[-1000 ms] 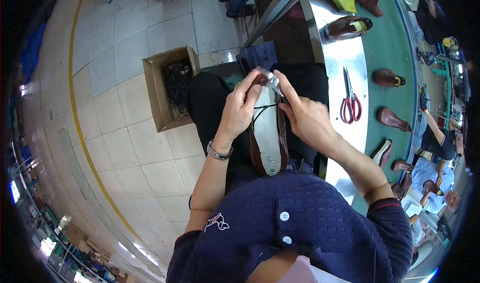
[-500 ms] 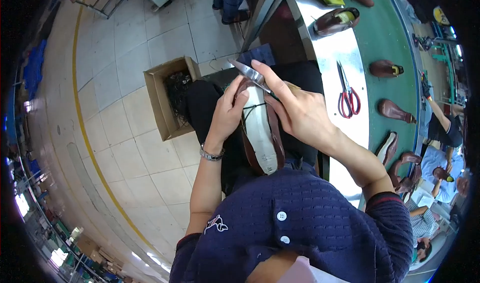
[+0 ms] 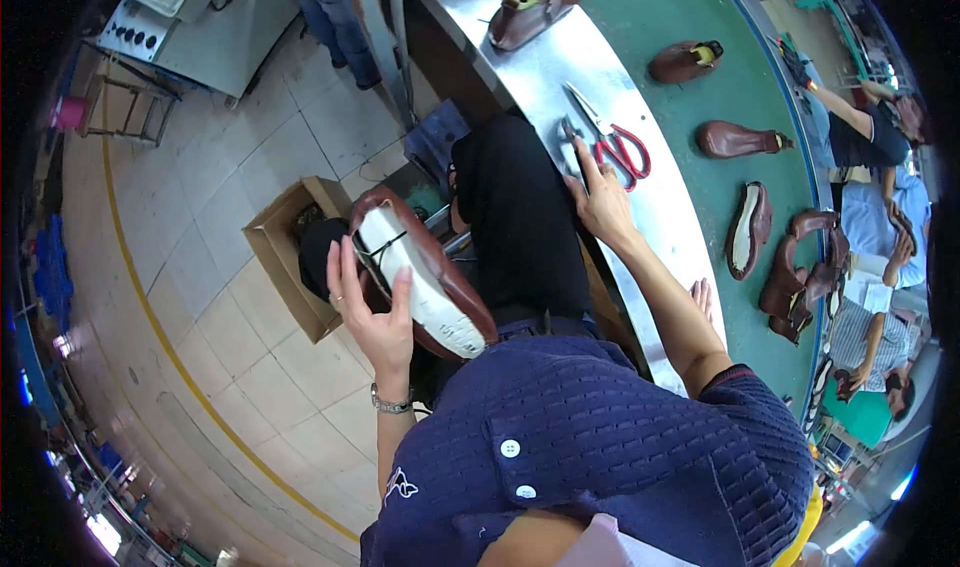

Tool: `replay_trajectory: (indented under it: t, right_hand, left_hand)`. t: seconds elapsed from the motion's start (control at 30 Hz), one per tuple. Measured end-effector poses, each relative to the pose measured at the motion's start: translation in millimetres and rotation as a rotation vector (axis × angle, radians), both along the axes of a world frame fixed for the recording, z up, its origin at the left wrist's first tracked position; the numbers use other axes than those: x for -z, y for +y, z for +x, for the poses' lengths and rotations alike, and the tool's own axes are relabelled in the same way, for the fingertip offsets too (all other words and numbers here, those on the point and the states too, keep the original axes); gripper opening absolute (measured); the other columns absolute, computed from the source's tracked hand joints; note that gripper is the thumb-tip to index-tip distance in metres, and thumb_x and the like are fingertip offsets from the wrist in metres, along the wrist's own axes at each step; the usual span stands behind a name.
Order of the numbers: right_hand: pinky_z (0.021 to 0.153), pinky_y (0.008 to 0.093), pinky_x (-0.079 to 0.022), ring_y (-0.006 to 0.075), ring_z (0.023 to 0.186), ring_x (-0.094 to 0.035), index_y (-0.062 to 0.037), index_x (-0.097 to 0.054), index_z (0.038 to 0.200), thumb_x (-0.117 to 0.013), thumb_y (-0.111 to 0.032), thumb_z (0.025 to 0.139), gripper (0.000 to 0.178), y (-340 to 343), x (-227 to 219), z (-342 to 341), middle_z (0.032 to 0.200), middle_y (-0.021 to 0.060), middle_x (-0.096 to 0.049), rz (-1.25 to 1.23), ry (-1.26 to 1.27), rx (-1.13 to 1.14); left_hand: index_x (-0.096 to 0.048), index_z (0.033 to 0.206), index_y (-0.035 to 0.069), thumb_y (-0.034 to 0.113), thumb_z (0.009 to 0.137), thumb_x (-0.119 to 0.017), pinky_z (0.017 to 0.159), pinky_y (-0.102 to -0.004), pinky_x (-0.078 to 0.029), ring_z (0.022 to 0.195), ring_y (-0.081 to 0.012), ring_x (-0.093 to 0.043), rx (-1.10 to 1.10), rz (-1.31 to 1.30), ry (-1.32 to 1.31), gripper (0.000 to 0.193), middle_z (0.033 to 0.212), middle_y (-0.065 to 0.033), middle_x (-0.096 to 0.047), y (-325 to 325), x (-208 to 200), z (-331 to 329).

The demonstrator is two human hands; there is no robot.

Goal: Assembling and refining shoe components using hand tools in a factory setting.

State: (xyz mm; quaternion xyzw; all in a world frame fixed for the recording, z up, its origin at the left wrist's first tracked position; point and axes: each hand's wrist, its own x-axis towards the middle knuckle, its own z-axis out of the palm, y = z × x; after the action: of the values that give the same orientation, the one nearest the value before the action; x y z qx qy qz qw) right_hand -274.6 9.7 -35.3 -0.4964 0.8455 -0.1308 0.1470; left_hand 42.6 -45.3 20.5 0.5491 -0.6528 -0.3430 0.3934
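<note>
A brown leather shoe (image 3: 420, 292) rests sole up across my lap, its pale underside showing with dark thread crossed near the toe. My left hand (image 3: 380, 327) is closed on its left side, thumb on the underside and fingers over the edge. Over the metal table edge, my right hand (image 3: 605, 205) has its fingers on a pair of pliers (image 3: 571, 133), jaws pointing away from me. Just right of the pliers lie scissors (image 3: 630, 157) with red handles.
A cardboard box (image 3: 290, 307) stands on the floor at left. Brown shoes (image 3: 735, 139) are spread over the green surface (image 3: 650, 12) beyond the metal strip (image 3: 540, 79). A person in jeans (image 3: 340, 27) stands ahead; co-workers (image 3: 870, 227) sit at right.
My right hand has moved from the shoe's toe to the metal table with the pliers. The shoe has tilted and shifted left in view, with my left hand now along its side.
</note>
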Motion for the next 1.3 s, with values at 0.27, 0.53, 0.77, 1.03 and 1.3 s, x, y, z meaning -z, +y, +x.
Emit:
replay_trajectory:
  t: [0.27, 0.53, 0.77, 1.03, 1.3]
  right_hand:
    - [0.091, 0.0431, -0.046, 0.0347, 0.104, -0.058, -0.0037, -0.061, 0.115, -0.071, -0.015, 0.080, 0.038, 24, 33, -74, 0.112, 0.0195, -0.060, -0.346, 0.244, 0.123]
    - [0.058, 0.0320, -0.050, 0.0189, 0.061, -0.065, 0.0073, -0.062, 0.111, -0.069, -0.023, 0.080, 0.044, 60, 2, -136, 0.074, 0.0133, -0.069, 0.033, -0.238, 0.313]
    - [0.051, 0.0143, -0.028, -0.0012, 0.061, -0.041, -0.0014, -0.050, 0.128, -0.072, -0.072, 0.067, 0.096, 47, -126, 26, 0.074, -0.0106, -0.042, 0.258, -1.485, -0.076]
    - [0.052, 0.0172, -0.037, 0.0045, 0.060, -0.048, -0.0057, -0.053, 0.101, -0.052, -0.070, 0.085, 0.066, 32, -117, 122, 0.072, -0.0045, -0.048, 0.550, -1.696, -0.039]
    - [0.046, 0.0230, -0.036, 0.0070, 0.051, -0.043, -0.0047, -0.060, 0.089, -0.050, -0.051, 0.096, 0.048, 38, -101, 151, 0.062, -0.0027, -0.047, 0.378, -1.270, -0.095]
  left_hand:
    - [-0.069, 0.093, 0.002, 0.014, 0.085, -0.072, 0.066, -0.0299, -0.043, 0.076, -0.0158, -0.051, -0.077, -0.275, -0.356, 0.015, 0.085, -0.0058, -0.053, -8, -8, -3]
    - [-0.057, 0.082, -0.002, 0.017, 0.092, -0.060, 0.057, -0.0271, -0.038, 0.062, -0.0104, -0.044, 0.120, 0.253, 0.031, 0.022, 0.064, -0.0046, -0.048, -24, -3, 10]
    - [-0.050, 0.074, 0.001, 0.013, 0.092, -0.056, 0.057, -0.0225, -0.032, 0.065, -0.0033, -0.037, 0.169, 0.506, 0.460, 0.023, 0.066, 0.0059, -0.043, -28, 5, 23]
    - [-0.051, 0.076, 0.001, 0.013, 0.092, -0.056, 0.056, -0.0223, -0.031, 0.064, -0.0027, -0.036, 0.175, 0.502, 0.467, 0.021, 0.066, 0.0056, -0.043, -24, 5, 20]
    - [-0.051, 0.074, 0.006, 0.015, 0.094, -0.054, 0.056, -0.0211, -0.031, 0.061, -0.0025, -0.037, 0.224, 0.556, 0.567, 0.022, 0.066, 0.0065, -0.042, -28, 7, 33]
